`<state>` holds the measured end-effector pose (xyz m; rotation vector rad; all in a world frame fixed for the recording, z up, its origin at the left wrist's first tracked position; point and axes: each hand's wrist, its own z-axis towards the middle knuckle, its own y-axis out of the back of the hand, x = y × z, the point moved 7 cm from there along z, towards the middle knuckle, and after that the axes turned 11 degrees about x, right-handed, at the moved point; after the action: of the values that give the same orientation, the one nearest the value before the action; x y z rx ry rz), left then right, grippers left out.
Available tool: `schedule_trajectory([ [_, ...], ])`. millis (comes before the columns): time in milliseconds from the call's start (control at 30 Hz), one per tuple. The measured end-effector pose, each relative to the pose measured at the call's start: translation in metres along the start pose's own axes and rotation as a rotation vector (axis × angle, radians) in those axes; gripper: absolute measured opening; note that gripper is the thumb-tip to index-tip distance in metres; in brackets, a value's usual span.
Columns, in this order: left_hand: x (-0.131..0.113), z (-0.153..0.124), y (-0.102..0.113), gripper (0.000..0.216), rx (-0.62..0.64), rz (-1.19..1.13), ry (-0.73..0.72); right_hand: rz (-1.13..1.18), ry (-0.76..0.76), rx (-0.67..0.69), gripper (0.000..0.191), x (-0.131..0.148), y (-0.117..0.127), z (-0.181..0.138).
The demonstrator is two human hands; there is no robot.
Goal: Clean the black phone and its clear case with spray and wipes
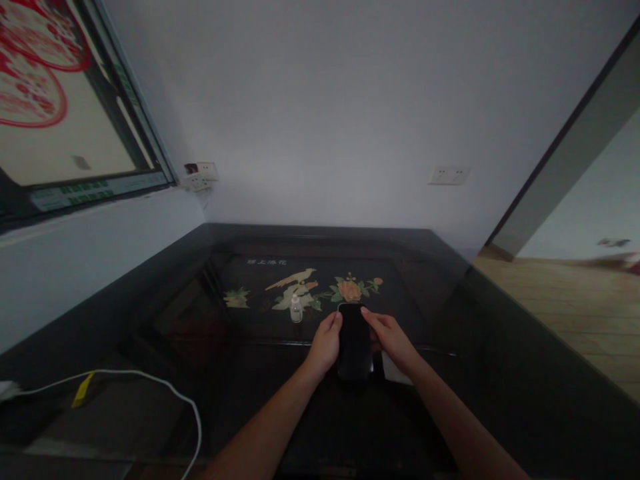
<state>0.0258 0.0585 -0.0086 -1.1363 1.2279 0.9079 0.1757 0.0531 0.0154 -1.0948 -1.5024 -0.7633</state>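
Both hands hold a dark smartphone (pixel 354 347) above the black table, near the middle of the view. My left hand (pixel 325 343) is closed on the phone's left edge, thumb near its upper corner. On the opposite edge, my right hand (pixel 391 338) grips with the thumb at the top right corner; its other fingers are partly hidden. The phone's screen looks black. Just beyond my left hand stands a small clear bottle (pixel 296 309) with a white cap. Partly covered by my right forearm, a white flat piece (pixel 395 371) lies on the table.
The glossy black table (pixel 470 327) bears a bird-and-flower picture (pixel 350 289). A white cable (pixel 150 377) with a yellow tag (pixel 83 391) curves across its left side. Wall sockets (pixel 449 175) sit behind, and a window (pixel 70 100) is at left.
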Motion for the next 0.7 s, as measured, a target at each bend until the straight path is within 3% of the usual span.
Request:
schedule_trajectory([
  [133, -0.003, -0.001, 0.002, 0.042, -0.011, 0.100, -0.010, 0.066, -0.002, 0.034, 0.050, -0.002, -0.001, 0.002],
  [533, -0.014, -0.005, -0.005, 0.046, 0.029, 0.125, -0.003, 0.086, 0.024, -0.038, 0.044, -0.009, 0.009, 0.008],
  [700, 0.001, -0.010, -0.008, 0.046, 0.088, -0.026, 0.241, 0.137, 0.046, -0.104, 0.042, -0.005, 0.017, 0.005],
])
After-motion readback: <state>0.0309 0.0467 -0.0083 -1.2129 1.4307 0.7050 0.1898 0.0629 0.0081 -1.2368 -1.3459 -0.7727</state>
